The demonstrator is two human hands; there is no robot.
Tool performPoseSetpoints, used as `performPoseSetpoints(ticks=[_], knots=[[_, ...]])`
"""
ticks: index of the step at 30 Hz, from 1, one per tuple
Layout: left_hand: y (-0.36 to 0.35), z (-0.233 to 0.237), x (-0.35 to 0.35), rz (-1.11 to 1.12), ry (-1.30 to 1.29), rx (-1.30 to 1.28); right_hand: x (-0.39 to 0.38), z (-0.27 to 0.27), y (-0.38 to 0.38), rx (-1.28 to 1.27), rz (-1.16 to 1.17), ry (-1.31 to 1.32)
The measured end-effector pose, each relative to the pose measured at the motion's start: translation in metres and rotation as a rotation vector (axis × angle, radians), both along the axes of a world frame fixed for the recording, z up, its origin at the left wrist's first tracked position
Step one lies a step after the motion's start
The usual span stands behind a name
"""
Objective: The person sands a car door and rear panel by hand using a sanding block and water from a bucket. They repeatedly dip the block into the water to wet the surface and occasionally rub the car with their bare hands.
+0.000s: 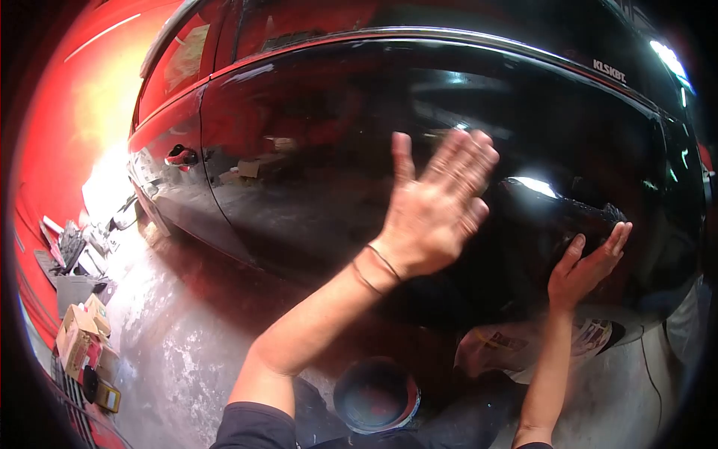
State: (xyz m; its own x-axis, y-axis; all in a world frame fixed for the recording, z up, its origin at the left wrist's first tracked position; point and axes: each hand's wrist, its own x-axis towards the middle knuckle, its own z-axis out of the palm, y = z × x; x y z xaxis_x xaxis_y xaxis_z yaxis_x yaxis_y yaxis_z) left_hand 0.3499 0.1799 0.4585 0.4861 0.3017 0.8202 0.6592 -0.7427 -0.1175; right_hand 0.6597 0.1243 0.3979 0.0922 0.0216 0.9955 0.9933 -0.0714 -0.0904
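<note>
A glossy black car door (321, 165) fills most of the view, with a bright trim strip along its top. My left hand (434, 213) is spread against the middle of the panel, palm toward it and slightly blurred, holding nothing. Farther right, my right hand (583, 269) reaches up with its fingers stretched out and thumb apart. Its fingertips are right at a dark, crumpled patch (613, 213) at the end of a shiny ridge on the panel. A dark round bucket (378, 396) stands on the floor below my hands.
A door handle (181, 156) is at the left. Cardboard boxes (78, 340) and piled scraps (78, 247) line the floor's left side by a red wall (60, 120). A pale printed sheet (493, 348) sits low by the car. A thin cable (652, 374) runs down at right.
</note>
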Motion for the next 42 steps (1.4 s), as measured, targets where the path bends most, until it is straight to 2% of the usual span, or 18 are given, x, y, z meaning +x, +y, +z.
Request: performPoseSetpoints(ticks=[2,5,6,8,10,11,13,16,17,21,22,24,30,34,36,38,39,42], knots=[[0.006,-0.004,-0.011,0.070,0.057,0.065,-0.002,0.001,-0.001,0.002,0.001,-0.011],[0.072,-0.006,-0.122,0.413,-0.283,0.187,-0.001,0.001,0.001,0.018,0.006,-0.018],[0.081,-0.003,-0.164,0.501,-0.538,-0.072,-0.001,0.000,0.001,0.024,0.010,-0.016],[0.136,-0.014,-0.245,0.593,-0.784,-0.156,0.009,-0.002,0.004,0.039,-0.029,-0.046],[0.147,-0.036,-0.203,0.731,-0.532,0.238,0.011,-0.002,0.006,0.062,-0.006,-0.113],[0.124,-0.046,-0.152,0.726,-0.437,0.352,0.014,-0.001,0.006,0.077,-0.025,-0.188],[0.021,-0.046,-0.020,0.336,-0.665,0.136,0.017,-0.004,0.005,0.054,-0.025,-0.210],[0.001,-0.110,0.024,0.189,-0.268,-0.002,0.020,-0.005,0.004,0.045,-0.050,-0.212],[0.007,-0.121,0.001,0.173,-0.304,-0.160,0.020,-0.006,0.003,0.018,-0.074,-0.189],[0.088,-0.122,-0.190,0.532,-0.952,-0.142,0.021,-0.005,0.007,0.065,-0.134,-0.255],[0.102,-0.115,-0.249,0.500,-1.146,-0.310,0.025,-0.008,0.011,0.053,-0.128,-0.231],[0.125,-0.119,-0.300,0.470,-1.205,-0.286,0.028,-0.009,0.011,0.015,-0.128,-0.192],[0.082,-0.165,-0.226,0.403,-1.072,-0.315,0.030,-0.001,0.006,-0.034,-0.086,-0.289],[0.112,-0.106,-0.299,0.410,-1.176,-0.219,-0.002,-0.006,0.008,0.076,-0.143,-0.373],[0.167,-0.103,-0.349,0.545,-1.182,-0.182,-0.018,-0.013,0.010,0.152,-0.169,-0.411],[0.190,-0.131,-0.366,0.545,-1.086,0.026,-0.016,-0.014,0.004,-0.005,-0.049,-0.295],[0.135,-0.135,-0.351,0.526,-1.123,-0.230,-0.015,-0.016,0.002,-0.083,0.006,-0.231],[0.147,-0.249,-0.342,0.471,-1.536,-0.318,-0.011,-0.020,0.007,-0.056,-0.055,-0.301]])
